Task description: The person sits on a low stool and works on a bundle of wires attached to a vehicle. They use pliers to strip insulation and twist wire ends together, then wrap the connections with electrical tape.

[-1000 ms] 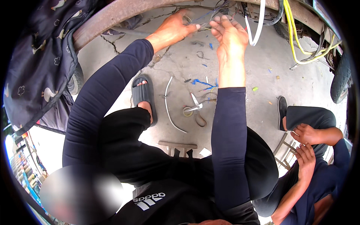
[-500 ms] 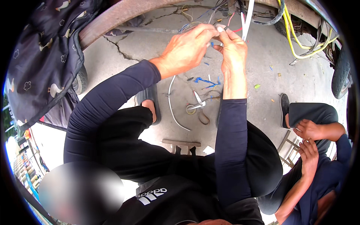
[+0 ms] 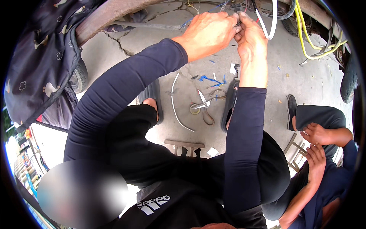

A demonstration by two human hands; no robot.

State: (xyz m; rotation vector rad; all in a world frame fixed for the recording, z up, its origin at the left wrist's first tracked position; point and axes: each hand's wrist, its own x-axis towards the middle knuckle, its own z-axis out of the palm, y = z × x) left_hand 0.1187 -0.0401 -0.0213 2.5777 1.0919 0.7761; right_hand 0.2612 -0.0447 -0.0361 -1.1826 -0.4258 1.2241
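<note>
My left hand and my right hand meet at the top centre, below a rusty metal beam, with fingertips pinched among thin coloured wires. What exactly sits between the fingertips is hidden. A white cable loops just right of my right hand. On the concrete floor below lie scissors, a roll of tape, blue scraps and a thin white tube.
Yellow cables hang at upper right near a tyre. A dark patterned cover drapes at left over another wheel. A co-worker sits at lower right. A low wooden stool is between my legs.
A second ago my hands were apart with fingers looser. They came together and have since shifted up and to the right among the wires, fingers closed. The co-worker's hands barely moved.
</note>
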